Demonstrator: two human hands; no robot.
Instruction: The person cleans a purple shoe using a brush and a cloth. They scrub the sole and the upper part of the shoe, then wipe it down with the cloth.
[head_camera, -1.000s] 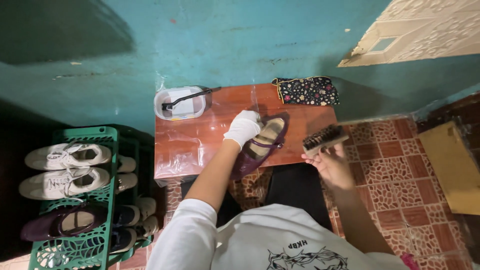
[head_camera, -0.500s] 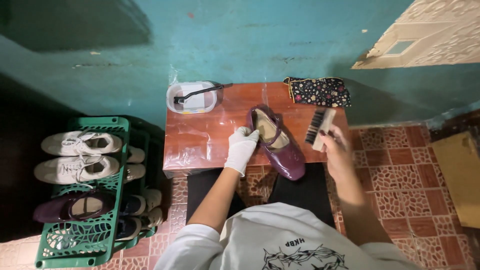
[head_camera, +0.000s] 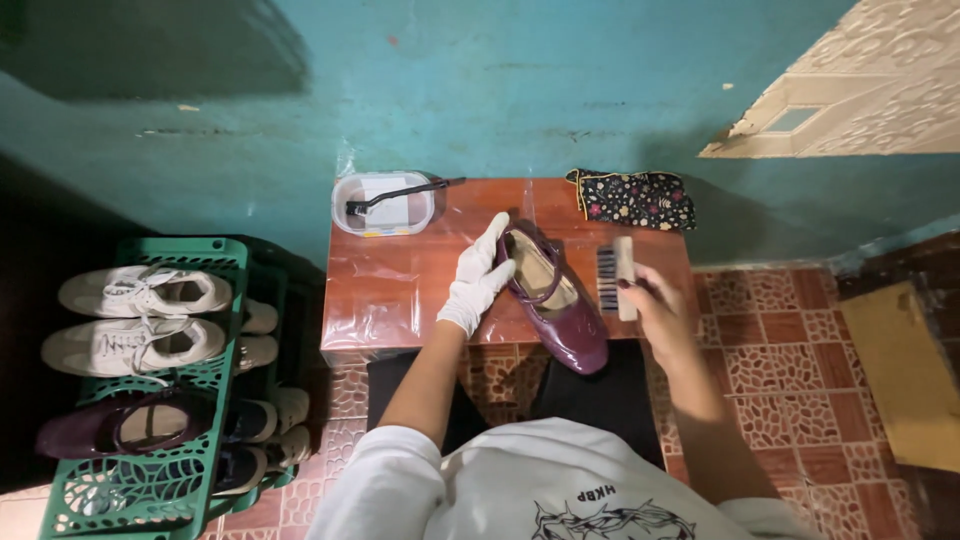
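Maroon shoe (head_camera: 552, 300) in gloved left hand (head_camera: 478, 278), brush (head_camera: 614, 277) gripped by right hand (head_camera: 655, 310), plastic tub (head_camera: 385, 205) and floral pouch (head_camera: 636, 199) behind.

Wood surface (head_camera: 400, 290) under plastic film: tub (head_camera: 384, 204) with toothbrush, floral pouch (head_camera: 636, 198), purple shoe (head_camera: 552, 298).

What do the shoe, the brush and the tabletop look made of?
Purple shoe: glossy, likely patent leather or a synthetic; bright highlights on the toe. Brush in the right hand: pale back, probably wood, with dark bristles. Table: reddish wood-look top under crinkled clear plastic film. The left hand wears a white glove, fabric or latex unclear.
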